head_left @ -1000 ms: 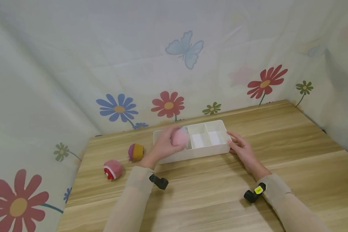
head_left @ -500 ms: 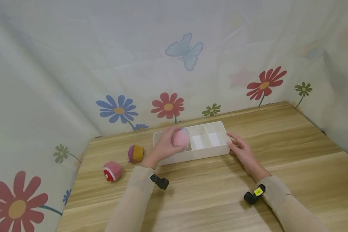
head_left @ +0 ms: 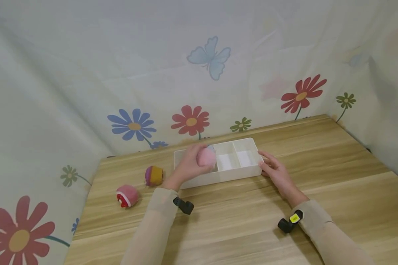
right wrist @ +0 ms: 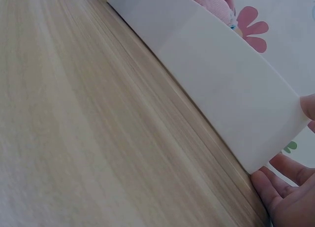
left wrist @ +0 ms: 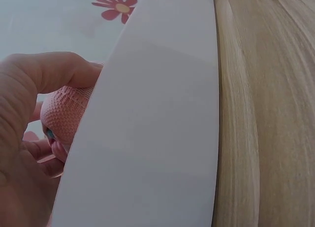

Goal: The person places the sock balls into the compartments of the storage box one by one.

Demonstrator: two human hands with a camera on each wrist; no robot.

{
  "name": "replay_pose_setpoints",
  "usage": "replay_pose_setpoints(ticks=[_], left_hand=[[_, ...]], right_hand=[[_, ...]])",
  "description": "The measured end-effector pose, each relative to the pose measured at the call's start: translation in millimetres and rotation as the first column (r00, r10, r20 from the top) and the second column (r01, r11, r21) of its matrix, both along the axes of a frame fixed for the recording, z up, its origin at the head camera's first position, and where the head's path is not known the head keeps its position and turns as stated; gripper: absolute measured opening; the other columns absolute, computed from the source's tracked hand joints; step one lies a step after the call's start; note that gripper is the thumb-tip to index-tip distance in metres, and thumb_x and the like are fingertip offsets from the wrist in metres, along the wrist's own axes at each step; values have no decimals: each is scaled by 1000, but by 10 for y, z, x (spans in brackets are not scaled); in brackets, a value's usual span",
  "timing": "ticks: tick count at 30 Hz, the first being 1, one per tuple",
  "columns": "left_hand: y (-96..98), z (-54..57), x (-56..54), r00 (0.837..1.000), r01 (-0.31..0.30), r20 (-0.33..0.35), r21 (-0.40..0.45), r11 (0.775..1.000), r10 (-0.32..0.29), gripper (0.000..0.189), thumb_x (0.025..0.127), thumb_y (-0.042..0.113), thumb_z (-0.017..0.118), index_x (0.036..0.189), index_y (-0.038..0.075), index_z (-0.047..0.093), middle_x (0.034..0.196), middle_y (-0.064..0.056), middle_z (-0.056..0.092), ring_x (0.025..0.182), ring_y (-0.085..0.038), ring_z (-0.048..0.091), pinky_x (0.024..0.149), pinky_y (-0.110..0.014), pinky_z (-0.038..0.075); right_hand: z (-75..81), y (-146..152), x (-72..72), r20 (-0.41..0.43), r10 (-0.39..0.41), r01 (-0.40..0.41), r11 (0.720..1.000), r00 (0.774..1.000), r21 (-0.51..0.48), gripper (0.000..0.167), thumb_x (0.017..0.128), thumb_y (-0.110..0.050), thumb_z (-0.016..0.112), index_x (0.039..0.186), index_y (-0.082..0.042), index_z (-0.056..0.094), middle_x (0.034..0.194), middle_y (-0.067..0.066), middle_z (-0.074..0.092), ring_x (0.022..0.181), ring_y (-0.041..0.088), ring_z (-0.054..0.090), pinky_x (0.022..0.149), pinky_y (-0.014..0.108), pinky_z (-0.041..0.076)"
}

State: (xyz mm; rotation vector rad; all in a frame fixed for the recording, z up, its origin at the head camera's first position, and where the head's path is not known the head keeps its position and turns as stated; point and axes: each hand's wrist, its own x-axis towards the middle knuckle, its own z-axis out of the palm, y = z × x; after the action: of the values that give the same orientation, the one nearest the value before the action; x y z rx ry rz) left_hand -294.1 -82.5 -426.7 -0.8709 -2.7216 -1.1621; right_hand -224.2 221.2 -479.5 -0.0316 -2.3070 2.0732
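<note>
My left hand (head_left: 189,165) grips a pink knitted toy (head_left: 206,157) with a bluish patch, over the left part of a white divided box (head_left: 225,176). In the left wrist view, the thumb and fingers curl round the pink toy (left wrist: 66,111) behind the box's front wall (left wrist: 147,118); its lower part is hidden. My right hand (head_left: 276,175) holds the box's right end. The right wrist view shows its thumb (right wrist: 308,107) at the rim and fingers (right wrist: 268,187) by the bottom corner. Two bare compartments show at the right of the box.
A purple-and-yellow toy cupcake (head_left: 154,176) lies on the wooden table (head_left: 232,221), left of the box. Nearer the front left lies a pink toy with white and red trim (head_left: 127,195). A flower-printed curtain (head_left: 152,73) hangs behind the table.
The view has shifted slightly. Both hands stay in place, the left with the pink knitted toy over the box, the right at the box's end.
</note>
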Motion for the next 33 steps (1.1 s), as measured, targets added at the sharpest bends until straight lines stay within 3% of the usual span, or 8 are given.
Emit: replay_pose_setpoints(ticks=[6,16,33], left_hand=[[-14,11,0,1000,0,0,-28,1000,0,68,71,30,79,130,11,48,127,-7,45,109,-22,43,84,-45,46],[-75,45,32,998,51,-42,-16,999,-52,51,84,15,67,129,-1,48,131,-14,47,122,-26,39,102,-44,33],[-206,75,80,999,38,-26,-20,999,-39,49,87,18,65,130,2,47,132,-12,44,121,-28,41,97,-45,39]], right_hand=[[15,-6,-7,-11,4,-4,1000,1000,-5,54,93,-33,55,141,-12,40,119,19,48,95,11,53,81,28,48],[21,-10,-4,-11,11,-11,1000,1000,8,54,94,-34,54,141,-13,39,121,20,48,96,10,53,84,31,48],[35,-8,1,29,10,-11,1000,1000,24,55,94,-36,53,143,-18,36,124,20,46,99,13,52,88,34,47]])
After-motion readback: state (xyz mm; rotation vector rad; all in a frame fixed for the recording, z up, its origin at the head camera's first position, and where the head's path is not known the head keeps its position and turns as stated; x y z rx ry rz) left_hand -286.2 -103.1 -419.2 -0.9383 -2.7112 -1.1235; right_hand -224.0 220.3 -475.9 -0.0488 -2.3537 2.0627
